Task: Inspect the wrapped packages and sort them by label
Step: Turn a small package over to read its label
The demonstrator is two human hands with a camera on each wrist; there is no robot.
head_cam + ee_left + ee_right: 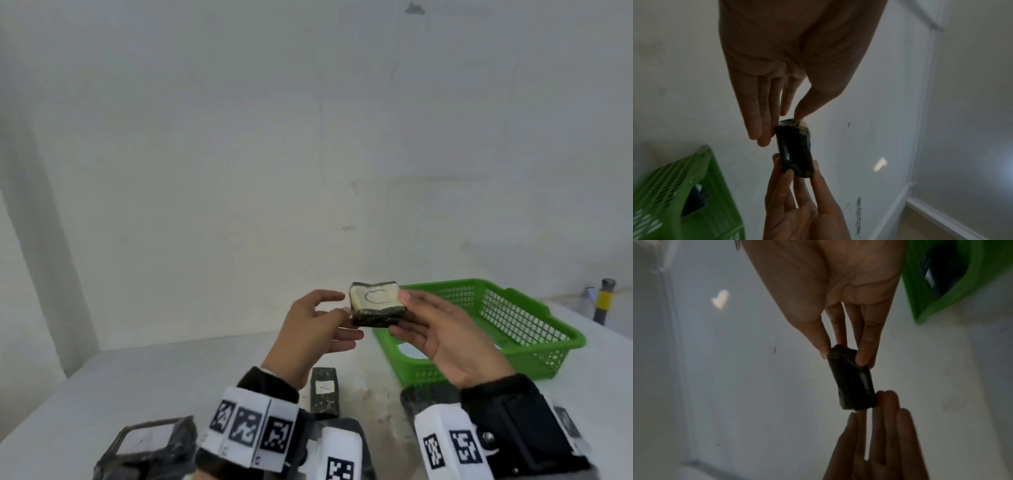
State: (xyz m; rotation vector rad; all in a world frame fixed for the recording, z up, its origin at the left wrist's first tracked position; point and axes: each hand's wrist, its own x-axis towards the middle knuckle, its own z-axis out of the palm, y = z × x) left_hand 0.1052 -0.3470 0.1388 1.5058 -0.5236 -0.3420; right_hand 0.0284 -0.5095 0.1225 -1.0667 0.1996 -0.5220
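Observation:
A small black-wrapped package [376, 303] with a white label marked "C" is held up in the air between both hands. My left hand [346, 315] pinches its left end with the thumb and fingertips [764, 134]. At the right end, my right hand [399, 311] grips it, thumb on top and fingers underneath. In the right wrist view the package [853, 381] shows its dark side, pinched by the right hand [842, 356]. Two more wrapped packages lie on the table: a narrow one [324, 390] with a small label and a larger one [150, 445] at the near left.
A green mesh basket [527, 329] stands on the white table [154, 377] at the right, just behind my right hand, with a dark package [694, 199] inside. A grey post with a yellow band [603, 299] stands at the far right. White walls close the back.

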